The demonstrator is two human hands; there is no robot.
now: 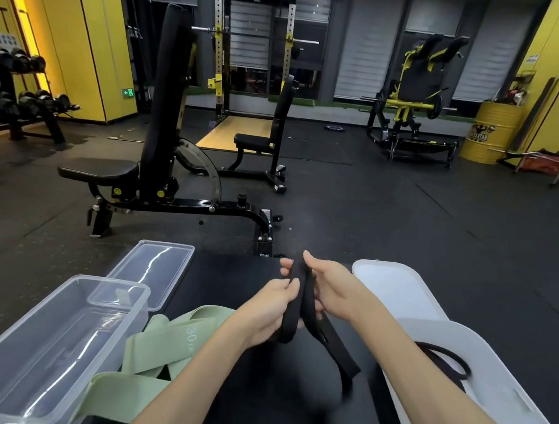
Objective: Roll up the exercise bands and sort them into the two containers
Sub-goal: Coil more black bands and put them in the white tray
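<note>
Black band [293, 317] is held above the worktop [230, 275]: your right hand [329, 286] curls its fingers [285, 264] round the top fold, and your left hand [267, 310] pinches just below. Wind tightly, edges flush, drawing in the loose end [339, 352] that trails toward the white container [511, 391], probably its home, since a dark band [445, 360] already lies there.

A flat black band [296, 303] stands at mid-frame, gripped by the left hand [271, 311] and the right hand [325, 285], its tail trailing toward the lower right. A pale green band [168, 341] marked "30 LB" lies loosely folded at lower centre-left, touching the clear box [33, 341] in the lower left corner. The white box [499, 400] at lower right holds a thin black loop [445, 362].
</note>
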